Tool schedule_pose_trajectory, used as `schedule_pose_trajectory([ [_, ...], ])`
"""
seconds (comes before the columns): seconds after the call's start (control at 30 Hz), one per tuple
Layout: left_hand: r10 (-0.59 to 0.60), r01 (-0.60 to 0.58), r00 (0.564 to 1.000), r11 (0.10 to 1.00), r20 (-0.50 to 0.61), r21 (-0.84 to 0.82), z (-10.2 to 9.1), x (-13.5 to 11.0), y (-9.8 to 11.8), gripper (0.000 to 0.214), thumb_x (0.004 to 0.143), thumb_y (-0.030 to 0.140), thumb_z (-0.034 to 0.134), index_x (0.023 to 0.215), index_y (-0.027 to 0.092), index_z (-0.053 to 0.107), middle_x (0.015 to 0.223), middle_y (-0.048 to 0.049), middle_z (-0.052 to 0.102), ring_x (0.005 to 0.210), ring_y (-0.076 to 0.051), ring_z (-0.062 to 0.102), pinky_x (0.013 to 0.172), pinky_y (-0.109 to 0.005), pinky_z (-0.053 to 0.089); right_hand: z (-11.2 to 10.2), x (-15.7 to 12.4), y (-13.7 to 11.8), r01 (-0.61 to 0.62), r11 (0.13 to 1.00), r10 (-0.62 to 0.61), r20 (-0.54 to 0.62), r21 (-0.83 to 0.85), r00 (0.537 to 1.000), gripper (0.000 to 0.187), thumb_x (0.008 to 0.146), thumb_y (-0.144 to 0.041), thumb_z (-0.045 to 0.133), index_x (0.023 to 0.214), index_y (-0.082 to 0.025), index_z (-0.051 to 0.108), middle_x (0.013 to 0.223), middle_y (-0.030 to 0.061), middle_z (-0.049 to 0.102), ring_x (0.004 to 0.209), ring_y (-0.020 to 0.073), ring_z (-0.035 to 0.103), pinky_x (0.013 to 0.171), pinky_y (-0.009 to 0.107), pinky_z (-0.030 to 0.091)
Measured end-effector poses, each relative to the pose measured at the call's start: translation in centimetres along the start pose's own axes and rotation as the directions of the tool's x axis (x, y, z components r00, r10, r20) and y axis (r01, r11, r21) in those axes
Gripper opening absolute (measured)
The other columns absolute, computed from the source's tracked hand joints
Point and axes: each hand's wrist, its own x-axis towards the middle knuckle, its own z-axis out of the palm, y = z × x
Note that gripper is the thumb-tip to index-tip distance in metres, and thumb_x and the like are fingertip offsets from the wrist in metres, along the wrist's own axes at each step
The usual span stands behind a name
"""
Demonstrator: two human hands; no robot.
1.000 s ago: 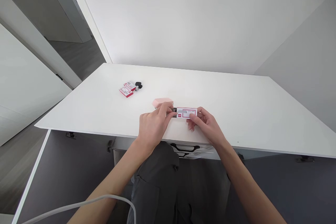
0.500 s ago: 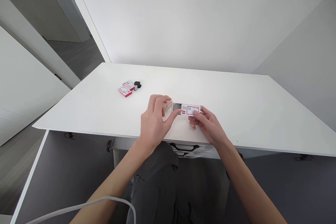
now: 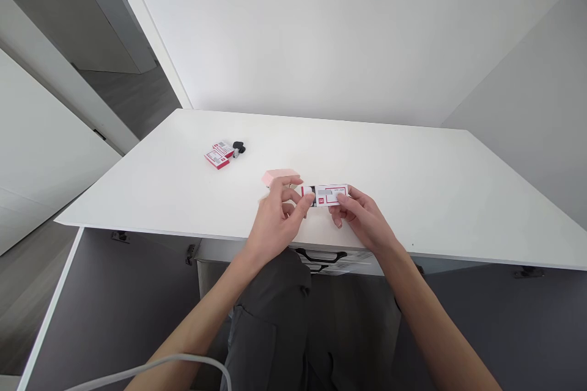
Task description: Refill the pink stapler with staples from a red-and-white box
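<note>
A small flat red-and-white printed box (image 3: 325, 195) is held level just above the table's front part. My right hand (image 3: 364, 214) pinches its right end, thumb on top and fingers curled beneath. At the other end, my left hand (image 3: 279, 214) is closed, its thumb pressed over a dark strip and a red-edged end piece. A pale pink box-shaped object (image 3: 279, 175) rests on the table just beyond the left fingers, which partly hide it.
Two similar red-and-white boxes (image 3: 217, 157) lie on the white table (image 3: 413, 183) at the left, beside small black items (image 3: 238, 146). A white wall stands behind the table. A pale cable (image 3: 183, 358) crosses my left forearm.
My left hand has come away from the pale object, which now stands on the table, and has closed on the box's left end. Less of the dark strip shows.
</note>
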Motion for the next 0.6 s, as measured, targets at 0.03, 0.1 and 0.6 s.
schedule_pose_trajectory([
  [0.03,-0.016,0.017,0.999,0.999,0.032,-0.027,-0.1,0.0,0.0,0.039,0.102,0.052,0.056,0.127,0.023,0.051,0.074,0.0068,0.057,0.049,-0.009,0.048,0.053,-0.024,0.040,0.0,0.0,0.0,-0.002,1.000,0.002,0.008,-0.013,1.000,0.029,0.097,-0.051,0.072,0.093,-0.023,0.067,0.079,0.0001,0.066,0.060,0.0144,0.057,0.065,0.033,0.047],
  [0.1,-0.023,0.026,0.996,0.999,0.090,-0.026,-0.1,0.1,-0.1,0.041,0.103,0.054,0.055,0.130,0.022,0.054,0.072,0.0059,0.056,0.051,-0.010,0.048,0.052,-0.024,0.039,0.0,0.0,0.0,-0.002,0.999,0.003,0.015,-0.050,1.000,0.031,0.097,-0.053,0.070,0.094,-0.023,0.066,0.079,0.0004,0.067,0.061,0.0155,0.058,0.066,0.034,0.048],
  [0.6,0.016,-0.041,0.994,0.972,0.108,0.232,1.1,0.4,-1.6,0.063,0.112,0.050,0.026,0.166,0.018,0.034,0.071,0.0018,0.054,0.068,-0.018,0.053,0.067,-0.030,0.042,0.8,-0.3,-0.2,0.051,0.967,-0.027,0.096,-0.249,0.995,0.040,0.103,-0.062,0.056,0.096,-0.023,0.061,0.088,0.0038,0.073,0.066,0.0169,0.065,0.069,0.034,0.055],
])
